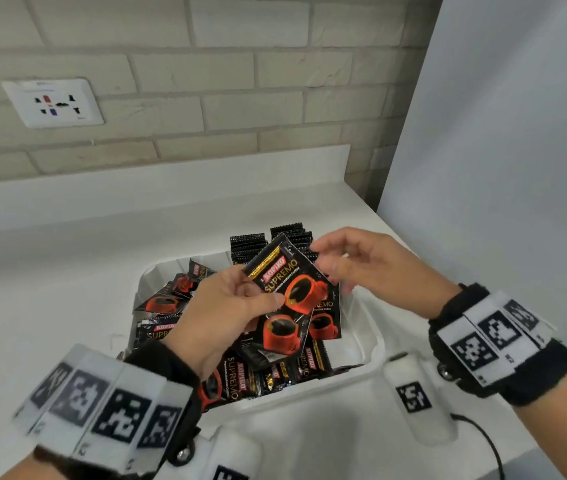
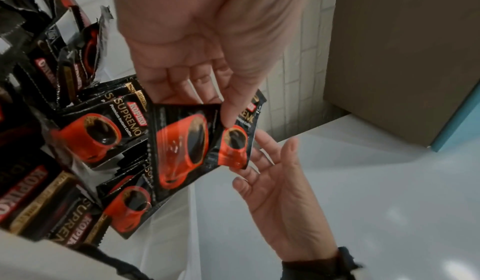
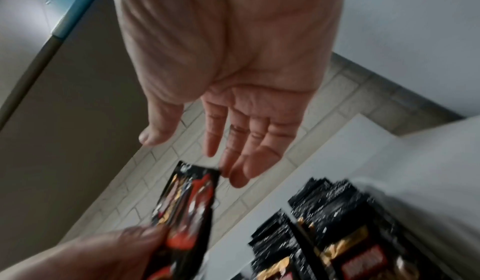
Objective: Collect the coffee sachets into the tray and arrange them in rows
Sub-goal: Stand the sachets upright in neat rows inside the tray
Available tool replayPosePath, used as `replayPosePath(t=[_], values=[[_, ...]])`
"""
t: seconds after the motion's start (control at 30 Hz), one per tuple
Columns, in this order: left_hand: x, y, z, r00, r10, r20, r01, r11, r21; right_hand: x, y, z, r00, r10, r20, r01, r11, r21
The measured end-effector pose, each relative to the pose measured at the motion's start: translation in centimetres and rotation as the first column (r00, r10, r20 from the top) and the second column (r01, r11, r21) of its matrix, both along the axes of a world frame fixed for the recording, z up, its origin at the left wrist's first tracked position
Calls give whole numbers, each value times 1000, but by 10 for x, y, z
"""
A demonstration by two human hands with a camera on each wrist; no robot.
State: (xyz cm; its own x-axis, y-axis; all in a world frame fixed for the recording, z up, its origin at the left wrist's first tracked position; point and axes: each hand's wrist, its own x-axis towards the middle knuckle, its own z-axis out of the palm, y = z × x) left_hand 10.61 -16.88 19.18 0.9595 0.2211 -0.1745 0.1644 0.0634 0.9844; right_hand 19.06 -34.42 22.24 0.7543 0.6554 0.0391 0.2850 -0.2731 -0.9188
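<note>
Coffee sachets [image 1: 287, 289], a few of them, are pinched in the left hand [image 1: 221, 308] right above the white tray [image 1: 367, 336] full of loose ones, with the right hand [image 1: 370, 268] relaxed, fingers loose, just beside their top edge.

L hand [image 1: 226, 306] pinches sachets [image 1: 289, 289] over tray [image 1: 365, 341] — R hand [image 1: 368, 265] open.

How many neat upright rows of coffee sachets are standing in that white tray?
2. Both stand at the far end of the tray, side by side: a left row and a right row. The left hand and the sachets it holds may hide more.
</note>
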Motion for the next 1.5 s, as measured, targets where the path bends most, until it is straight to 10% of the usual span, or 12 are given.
replayPosePath(t=[0.2,0.43,0.9,1.03,1.2,1.33,1.5], values=[[-1,-5,-2,998,17,57,-8,988,-152,-8,12,-7,993,-85,-79,89,995,51],[-7,4,-4,990,136,42,-114,932,-343,-12,4,-17,831,-190,-523,393,866,310],[-12,-5,2,980,75,186,-2,932,-363,-47,26,-40,817,-318,-481,431,891,143],[-13,-3,-1,976,73,205,-18,966,-257,-52,29,-33,884,-333,-329,376,923,78],[-11,-6,5,969,20,245,5,995,-102,-37,22,7,933,-132,336,180,977,-117],[-6,-14,12,958,-60,279,62,998,3,-21,22,34,890,161,428,38,906,-421],[-4,5,20,954,-13,300,-28,991,133,-1,10,44,870,58,490,205,861,-466]])
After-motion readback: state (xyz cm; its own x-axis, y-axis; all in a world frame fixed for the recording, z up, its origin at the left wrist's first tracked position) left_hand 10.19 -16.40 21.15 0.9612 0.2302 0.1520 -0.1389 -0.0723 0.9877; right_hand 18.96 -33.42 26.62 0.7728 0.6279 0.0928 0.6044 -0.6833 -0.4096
